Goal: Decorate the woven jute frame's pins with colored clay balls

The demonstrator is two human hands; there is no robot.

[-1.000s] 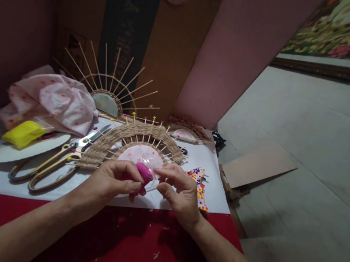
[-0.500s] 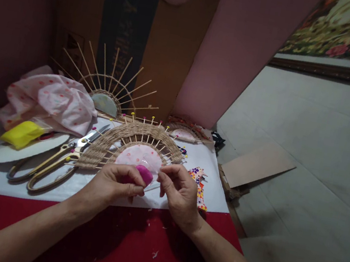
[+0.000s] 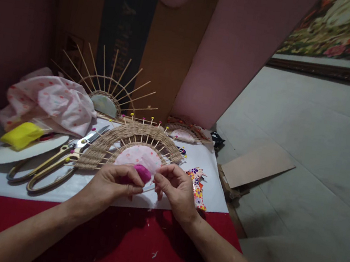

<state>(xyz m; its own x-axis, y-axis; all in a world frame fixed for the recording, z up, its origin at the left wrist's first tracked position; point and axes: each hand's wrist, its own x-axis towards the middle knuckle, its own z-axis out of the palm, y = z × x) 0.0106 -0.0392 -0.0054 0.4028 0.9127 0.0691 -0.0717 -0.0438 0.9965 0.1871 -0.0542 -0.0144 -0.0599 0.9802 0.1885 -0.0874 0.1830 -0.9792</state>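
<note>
My left hand pinches a small magenta piece of clay or similar soft material; its exact kind is unclear. Close by on the right, the fingertips of my right hand are pressed together, and whatever sits between them is too small to make out. Just beyond both hands lies a woven half-round fan with thin sticks, pins with yellow and pink heads round its edge, and a dotted pink half-circle at its centre. The hands hide part of its lower side.
Large scissors lie at left, near a yellow packet, a pale oval sheet and dotted pink cloth. A stick frame leans on the cardboard behind. A floral scrap is at right, on white sheeting over red cloth.
My right hand has shifted slightly left, nearer to the magenta piece. The left hand still pinches that piece, almost unmoved.
</note>
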